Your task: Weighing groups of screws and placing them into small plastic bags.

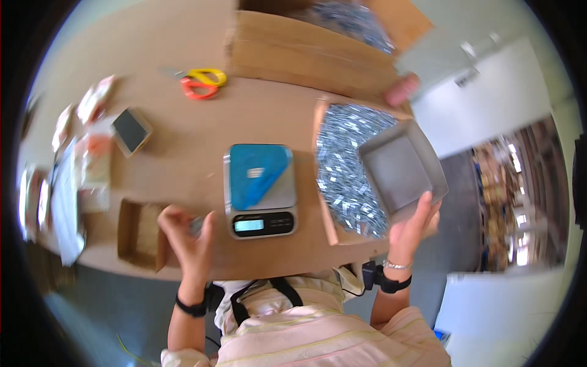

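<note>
The scale (264, 224) stands on the brown table (269, 113), its lit display facing the person, with a blue packet (247, 177) lying flat across its platform. To the right of the scale, the right hand (413, 231) grips a grey square tray (400, 168) by its near edge, thumb up along the rim; the tray is tilted over the right part of a shallow open box (331, 231) of small silvery pieces (347, 162), just right of the scale, though whether it rests on them cannot be told. To the left of the scale, the left hand (186, 241) has its fingers curled and its thumb standing apart, with a small greyish thing (195, 226) showing between them; blur hides whether that is pinched or lies behind. Further left of the scale, next to this hand, sits a small open cardboard box (128, 232). Beyond the scale on its far left lie scissors (203, 84) with yellow and orange handles, and farther left of it is a small dark-topped box (131, 130). Past the scale, toward the far right, stands a large cardboard box (306, 56) with more silvery pieces showing behind its front wall
</note>
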The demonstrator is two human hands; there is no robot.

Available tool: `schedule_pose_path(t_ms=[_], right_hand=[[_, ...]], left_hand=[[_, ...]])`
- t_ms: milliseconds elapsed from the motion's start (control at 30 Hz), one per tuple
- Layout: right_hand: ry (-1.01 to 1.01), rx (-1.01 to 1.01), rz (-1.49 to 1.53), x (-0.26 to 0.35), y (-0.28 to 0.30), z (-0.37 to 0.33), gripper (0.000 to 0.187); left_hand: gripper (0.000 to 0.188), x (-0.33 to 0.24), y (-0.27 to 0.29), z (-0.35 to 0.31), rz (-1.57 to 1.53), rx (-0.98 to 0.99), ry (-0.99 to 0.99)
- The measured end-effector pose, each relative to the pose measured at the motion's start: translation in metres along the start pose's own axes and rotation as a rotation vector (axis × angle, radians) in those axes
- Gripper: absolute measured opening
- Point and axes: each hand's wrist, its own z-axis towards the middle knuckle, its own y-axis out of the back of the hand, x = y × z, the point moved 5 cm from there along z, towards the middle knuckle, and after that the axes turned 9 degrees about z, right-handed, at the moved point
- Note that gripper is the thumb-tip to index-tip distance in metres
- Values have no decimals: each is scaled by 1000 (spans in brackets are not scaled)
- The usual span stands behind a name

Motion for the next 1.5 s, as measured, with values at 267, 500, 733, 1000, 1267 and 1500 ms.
schedule_pose_path(t_ms=[267, 500, 733, 1000, 1267, 1500], right_hand=[[339, -434, -1197, -7, 214, 2, 79], [219, -239, -1223, -56, 144, 15, 88], [128, -485, -545, -45, 183, 38, 80], [308, -360, -653, -10, 158, 55, 64], [-841, 221, 376, -88, -7, 31, 63], [-849, 684, 91, -123, -98, -11, 64]], left_hand=[[54, -4, -36, -2, -137, 214, -60], [45, -5, -28, 1, 197, 164, -127], [39, -33, -24, 5, 291, 233, -134], [27, -74, -3, 12, 619, 354, -278], [26, -121, -19, -30, 622, 510, -547], [28, -128, -44, -73, 425, 754, -597]])
